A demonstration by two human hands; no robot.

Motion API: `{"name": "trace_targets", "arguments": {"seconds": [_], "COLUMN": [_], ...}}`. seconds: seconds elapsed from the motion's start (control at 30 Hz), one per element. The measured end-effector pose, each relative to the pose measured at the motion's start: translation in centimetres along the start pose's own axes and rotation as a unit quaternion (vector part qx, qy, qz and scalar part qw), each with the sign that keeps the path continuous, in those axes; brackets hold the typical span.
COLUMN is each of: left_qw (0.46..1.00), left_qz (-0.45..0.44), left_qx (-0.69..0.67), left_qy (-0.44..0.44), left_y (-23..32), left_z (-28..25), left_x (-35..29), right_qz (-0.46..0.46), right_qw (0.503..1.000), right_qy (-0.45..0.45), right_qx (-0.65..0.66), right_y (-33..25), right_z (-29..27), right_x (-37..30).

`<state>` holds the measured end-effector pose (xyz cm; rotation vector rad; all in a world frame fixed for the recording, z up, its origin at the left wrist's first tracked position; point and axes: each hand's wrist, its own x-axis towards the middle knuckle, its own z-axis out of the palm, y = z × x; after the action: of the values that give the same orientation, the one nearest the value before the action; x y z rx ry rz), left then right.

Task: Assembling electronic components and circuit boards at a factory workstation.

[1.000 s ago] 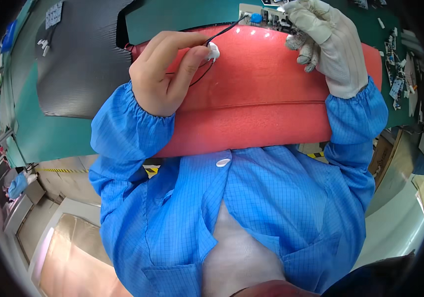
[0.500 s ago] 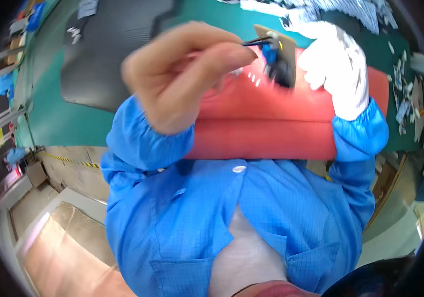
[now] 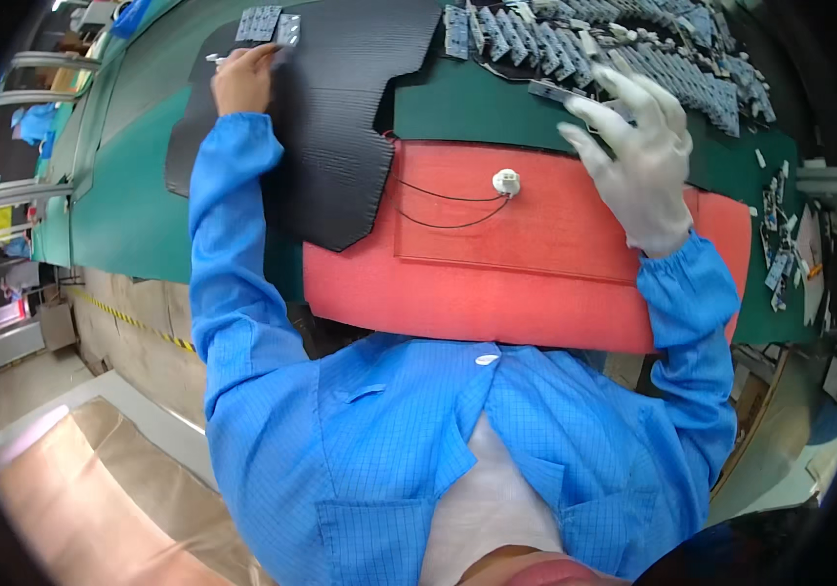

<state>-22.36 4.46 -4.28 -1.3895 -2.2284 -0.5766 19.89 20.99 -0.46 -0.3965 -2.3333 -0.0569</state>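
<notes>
My bare left hand [image 3: 242, 80] is over the far part of a black ribbed sheet [image 3: 325, 127], fingers bent together. Its fingertips are beside small grey-blue flat modules [image 3: 259, 23]; what they hold, if anything, I cannot make out. A small white piece [image 3: 215, 59] shows next to that hand. My right hand [image 3: 638, 146], in a white glove, has its fingers spread above the far edge of the red mat [image 3: 477, 293]. Near its fingertips lies a grey flat module [image 3: 550, 92]. A small white round part [image 3: 506, 183] with two thin dark wires rests on the mat.
Rows of grey-blue modules [image 3: 536, 44] crowd the green table [image 3: 467, 107] at the back right. Loose modules and scraps [image 3: 780, 254] lie at the far right. Metal rails [image 3: 22, 195] run along the left.
My left hand has moved from above the red mat to the far left, over the black sheet. The tan board with dark and blue parts is gone from between my hands. My right fingers have spread.
</notes>
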Motion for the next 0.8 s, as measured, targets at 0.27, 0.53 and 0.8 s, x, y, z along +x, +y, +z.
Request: {"name": "trace_targets", "arguments": {"seconds": [0.27, 0.53, 0.8], "left_qw": [0.976, 0.988, 0.984], "left_qz": [0.115, 0.067, 0.135], "left_qx": [-0.182, -0.122, -0.111], "left_qy": [-0.015, -0.068, 0.026], "left_y": [12.7, 21.9, 15.9], "left_z": [-2.5, -1.6, -1.1], "left_x": [0.8, -3.2, -0.4], "right_qz": [-0.024, -0.074, -0.118], "right_qw": [0.993, 0.982, 0.991], "right_qy": [-0.024, -0.06, 0.015], "right_qx": [-0.11, -0.163, -0.064], "right_y": [-1.1, -1.4, -3.7], "right_z": [2.2, 4.3, 10.7], "right_x": [3.6, 5.4, 8.4]}}
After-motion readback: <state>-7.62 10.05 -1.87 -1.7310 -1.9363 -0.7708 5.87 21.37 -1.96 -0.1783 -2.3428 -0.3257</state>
